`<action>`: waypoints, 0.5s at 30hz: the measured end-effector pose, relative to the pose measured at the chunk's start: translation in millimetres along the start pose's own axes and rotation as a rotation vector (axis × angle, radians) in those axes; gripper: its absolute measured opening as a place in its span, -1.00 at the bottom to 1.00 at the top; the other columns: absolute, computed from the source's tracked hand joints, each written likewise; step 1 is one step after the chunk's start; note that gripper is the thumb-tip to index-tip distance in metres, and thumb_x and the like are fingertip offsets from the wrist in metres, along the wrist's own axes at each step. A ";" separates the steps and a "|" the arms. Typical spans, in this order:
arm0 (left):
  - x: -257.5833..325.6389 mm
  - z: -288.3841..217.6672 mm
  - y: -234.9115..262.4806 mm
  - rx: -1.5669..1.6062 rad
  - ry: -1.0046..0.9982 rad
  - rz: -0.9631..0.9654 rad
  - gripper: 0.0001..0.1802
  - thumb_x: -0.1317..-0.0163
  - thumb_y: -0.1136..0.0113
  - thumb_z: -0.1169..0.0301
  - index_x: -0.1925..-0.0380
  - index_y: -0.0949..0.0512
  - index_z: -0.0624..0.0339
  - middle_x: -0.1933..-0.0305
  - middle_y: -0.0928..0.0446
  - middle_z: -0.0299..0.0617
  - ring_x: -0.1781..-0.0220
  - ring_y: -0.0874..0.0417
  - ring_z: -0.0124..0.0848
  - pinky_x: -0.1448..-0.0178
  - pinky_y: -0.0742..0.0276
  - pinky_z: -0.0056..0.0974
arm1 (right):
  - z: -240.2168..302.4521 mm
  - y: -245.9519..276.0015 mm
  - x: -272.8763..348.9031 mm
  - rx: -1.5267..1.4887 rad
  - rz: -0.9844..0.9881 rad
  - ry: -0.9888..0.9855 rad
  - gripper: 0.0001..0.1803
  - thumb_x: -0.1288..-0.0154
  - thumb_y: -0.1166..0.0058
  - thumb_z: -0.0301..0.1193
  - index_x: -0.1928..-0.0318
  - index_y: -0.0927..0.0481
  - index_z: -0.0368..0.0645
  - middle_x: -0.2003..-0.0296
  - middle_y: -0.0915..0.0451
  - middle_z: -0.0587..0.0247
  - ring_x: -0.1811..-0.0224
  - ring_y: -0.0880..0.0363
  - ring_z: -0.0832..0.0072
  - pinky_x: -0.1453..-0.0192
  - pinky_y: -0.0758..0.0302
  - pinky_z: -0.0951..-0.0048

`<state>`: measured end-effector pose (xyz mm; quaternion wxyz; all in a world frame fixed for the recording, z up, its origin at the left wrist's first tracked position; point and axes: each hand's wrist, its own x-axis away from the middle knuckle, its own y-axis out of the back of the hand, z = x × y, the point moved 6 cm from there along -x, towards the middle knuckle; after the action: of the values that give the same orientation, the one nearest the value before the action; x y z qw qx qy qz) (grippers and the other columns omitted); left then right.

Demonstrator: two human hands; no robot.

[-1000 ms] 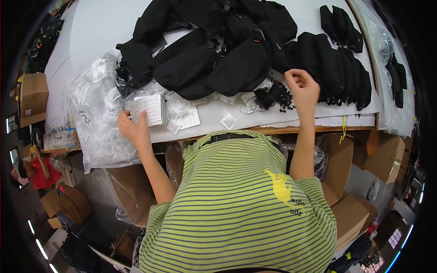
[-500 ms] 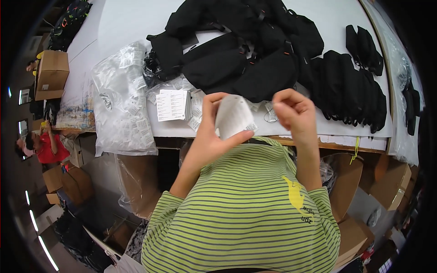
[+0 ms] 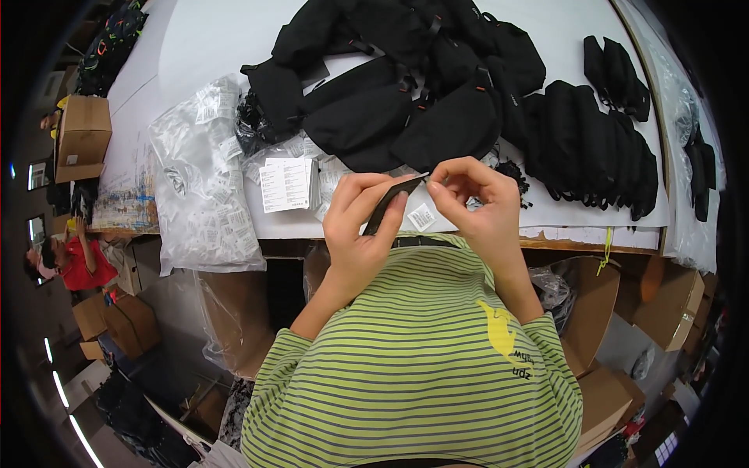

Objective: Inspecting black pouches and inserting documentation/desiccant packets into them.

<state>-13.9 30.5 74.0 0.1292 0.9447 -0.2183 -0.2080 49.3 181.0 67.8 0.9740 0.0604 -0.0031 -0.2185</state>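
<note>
My left hand (image 3: 360, 222) is closed on a hang tag (image 3: 388, 207), dark on the side that shows and tilted nearly edge-on, over the table's near edge. Beside the tag's upper corner, my right hand (image 3: 477, 204) has thumb and forefinger pinched together; what they hold is too small to make out. Between the hands shows a small white label (image 3: 421, 217) with a printed code; whether it hangs or lies on the table I cannot tell. Left of my hands stands a stack of white printed cards (image 3: 287, 186), with loose labels around it.
Black fabric bags (image 3: 363, 125) are heaped beyond my hands. More black pouches (image 3: 593, 148) lie in a row at the right. A clear plastic bag of white labels (image 3: 204, 187) rests at the left. Cardboard boxes (image 3: 597, 304) stand below the table. A person in red (image 3: 87, 261) is far left.
The tag in my left hand has turned from its white face to its dark side, nearly edge-on. My right hand has moved left to the tag's corner and its fingers have pinched together.
</note>
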 end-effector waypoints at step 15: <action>-2.2 29.2 -15.7 0.560 0.332 0.353 -0.81 -0.38 -0.02 0.42 0.32 -0.52 0.33 0.30 -0.52 -0.27 0.24 -0.51 -0.55 0.10 -0.43 -0.43 | -7.2 0.5 6.1 0.020 0.067 0.050 -0.90 -0.17 -0.23 -0.50 0.32 -0.58 -0.23 0.59 -0.54 0.41 0.61 -0.42 0.75 0.49 -0.32 0.68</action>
<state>-23.2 40.7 43.7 -0.0669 0.9121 -0.4024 0.0413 55.2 179.7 60.7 0.9799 0.0753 0.0172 -0.1840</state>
